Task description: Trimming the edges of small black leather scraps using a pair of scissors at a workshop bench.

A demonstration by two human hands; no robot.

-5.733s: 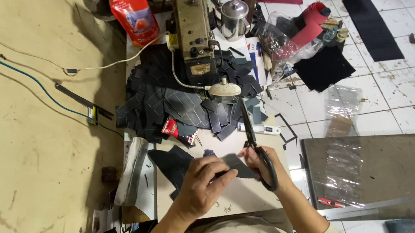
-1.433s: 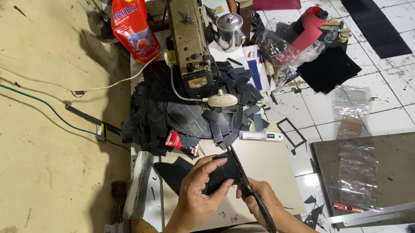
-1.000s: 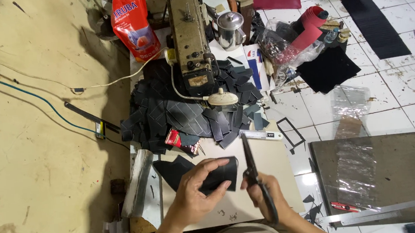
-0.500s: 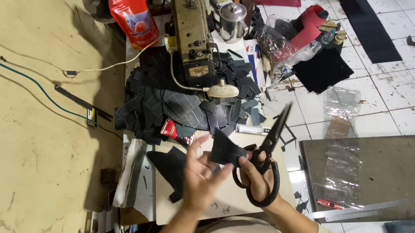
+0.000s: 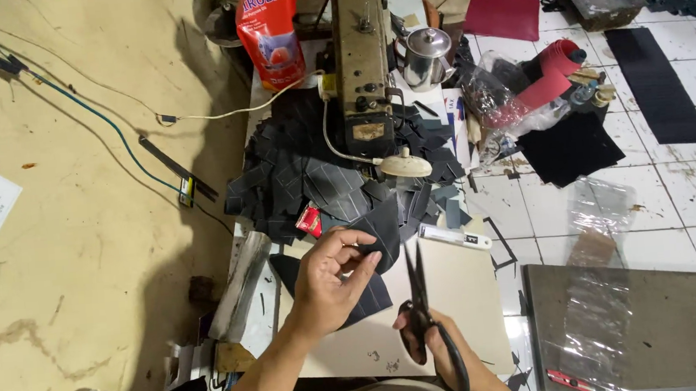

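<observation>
Near the frame's centre, the left hand (image 5: pixel 332 281) is pinching a dark fabric piece (image 5: pixel 376 235) above the bench (image 5: pixel 463 294). The right hand (image 5: pixel 430 342) is gripping black scissors (image 5: pixel 419 297), blades pointing up just beside those fingers, which I judge could get nicked.

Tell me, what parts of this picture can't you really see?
- Head view: the right hand is partly covered by the black scissors handles, and the arm leaves the bottom edge.
- The dark fabric piece is partly behind the left hand.
- The table under the sewing machine is buried by the pile of dark fabric pieces.
- The small red thing in the pile is too small to identify.
</observation>
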